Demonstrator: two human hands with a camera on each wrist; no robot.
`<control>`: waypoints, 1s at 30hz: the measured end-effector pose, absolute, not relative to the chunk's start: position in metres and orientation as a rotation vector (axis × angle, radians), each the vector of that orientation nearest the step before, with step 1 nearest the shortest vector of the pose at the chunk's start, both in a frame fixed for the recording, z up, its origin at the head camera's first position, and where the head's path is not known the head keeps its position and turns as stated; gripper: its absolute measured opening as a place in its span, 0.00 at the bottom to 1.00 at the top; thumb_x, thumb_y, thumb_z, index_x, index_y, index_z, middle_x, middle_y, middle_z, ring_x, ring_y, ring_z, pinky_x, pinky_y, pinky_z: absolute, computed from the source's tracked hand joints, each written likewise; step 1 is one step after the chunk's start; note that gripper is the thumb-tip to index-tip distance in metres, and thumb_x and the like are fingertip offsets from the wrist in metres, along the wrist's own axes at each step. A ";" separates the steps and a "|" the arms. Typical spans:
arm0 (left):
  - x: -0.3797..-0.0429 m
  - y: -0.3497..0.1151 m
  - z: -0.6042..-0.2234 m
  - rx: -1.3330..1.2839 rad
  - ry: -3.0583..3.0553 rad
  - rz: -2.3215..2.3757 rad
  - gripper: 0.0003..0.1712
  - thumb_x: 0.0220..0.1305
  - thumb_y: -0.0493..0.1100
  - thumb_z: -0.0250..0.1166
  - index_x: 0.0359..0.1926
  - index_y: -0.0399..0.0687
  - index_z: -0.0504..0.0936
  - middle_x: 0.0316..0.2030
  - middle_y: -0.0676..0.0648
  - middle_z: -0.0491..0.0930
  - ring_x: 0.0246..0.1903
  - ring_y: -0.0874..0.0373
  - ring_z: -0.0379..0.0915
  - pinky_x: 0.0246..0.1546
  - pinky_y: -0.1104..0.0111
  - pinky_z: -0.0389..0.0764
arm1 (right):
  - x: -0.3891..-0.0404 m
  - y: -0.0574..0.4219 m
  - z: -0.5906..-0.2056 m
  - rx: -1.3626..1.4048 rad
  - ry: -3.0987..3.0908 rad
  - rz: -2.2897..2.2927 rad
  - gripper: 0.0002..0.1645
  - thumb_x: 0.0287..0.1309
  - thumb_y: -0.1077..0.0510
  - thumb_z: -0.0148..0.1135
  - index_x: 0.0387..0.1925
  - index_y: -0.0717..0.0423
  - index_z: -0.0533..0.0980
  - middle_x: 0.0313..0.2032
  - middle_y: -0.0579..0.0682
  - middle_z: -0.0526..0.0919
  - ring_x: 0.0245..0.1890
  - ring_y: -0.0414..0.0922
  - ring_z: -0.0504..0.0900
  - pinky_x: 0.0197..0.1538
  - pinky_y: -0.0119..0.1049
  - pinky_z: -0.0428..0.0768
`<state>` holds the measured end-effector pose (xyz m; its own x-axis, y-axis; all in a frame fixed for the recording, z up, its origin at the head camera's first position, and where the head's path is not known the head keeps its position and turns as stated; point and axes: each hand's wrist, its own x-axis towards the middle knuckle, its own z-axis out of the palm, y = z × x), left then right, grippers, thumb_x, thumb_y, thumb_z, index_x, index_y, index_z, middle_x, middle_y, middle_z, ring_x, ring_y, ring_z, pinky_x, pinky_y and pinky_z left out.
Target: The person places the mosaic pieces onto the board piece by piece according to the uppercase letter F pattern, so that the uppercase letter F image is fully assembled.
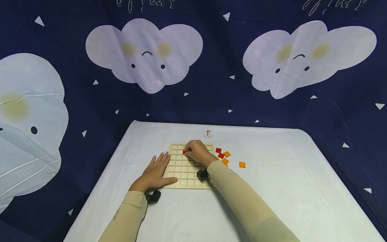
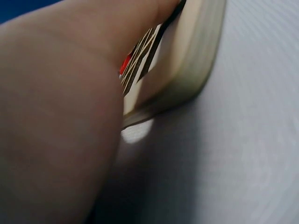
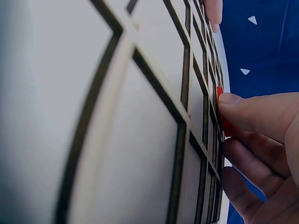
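Note:
A pale wooden grid board (image 1: 182,169) lies on the table with rows of square cells. My left hand (image 1: 155,173) rests at its left side, fingers spread and straight, the thumb reaching over the front left corner. Over the upper part of the board my right hand (image 1: 198,152) pinches a small red square tile (image 3: 225,120) between thumb and fingers. In the right wrist view that tile is right at the grid's surface. A bit of red also shows past the left thumb in the left wrist view.
Right of the board lie loose red tiles (image 1: 218,150), several orange tiles (image 1: 225,161) and a partly hidden yellow one. Another orange tile (image 1: 242,164) sits farther right. Behind the board is a small printed grid card (image 1: 208,133). A dark cloud-patterned cloth (image 1: 217,101) hangs behind the white table (image 1: 287,188).

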<state>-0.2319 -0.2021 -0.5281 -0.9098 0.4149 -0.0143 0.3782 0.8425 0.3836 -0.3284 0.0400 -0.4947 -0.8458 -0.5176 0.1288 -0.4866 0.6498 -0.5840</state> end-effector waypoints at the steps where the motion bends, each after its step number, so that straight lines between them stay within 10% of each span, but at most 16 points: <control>1: -0.232 -0.202 -0.528 0.630 2.920 0.575 0.70 0.61 0.79 0.63 0.83 0.34 0.49 0.82 0.37 0.44 0.81 0.43 0.34 0.78 0.48 0.33 | -0.329 0.040 -0.495 -0.853 2.808 -0.972 0.03 0.64 0.64 0.75 0.39 0.55 0.89 0.46 0.49 0.88 0.49 0.46 0.85 0.55 0.38 0.82; 30: -0.229 -0.200 -0.523 0.623 2.922 0.575 0.70 0.59 0.79 0.64 0.83 0.34 0.50 0.82 0.37 0.45 0.81 0.43 0.35 0.78 0.48 0.35 | -0.349 0.172 -0.484 -0.435 2.770 -1.246 0.16 0.69 0.59 0.71 0.55 0.60 0.86 0.47 0.53 0.87 0.42 0.51 0.86 0.40 0.41 0.88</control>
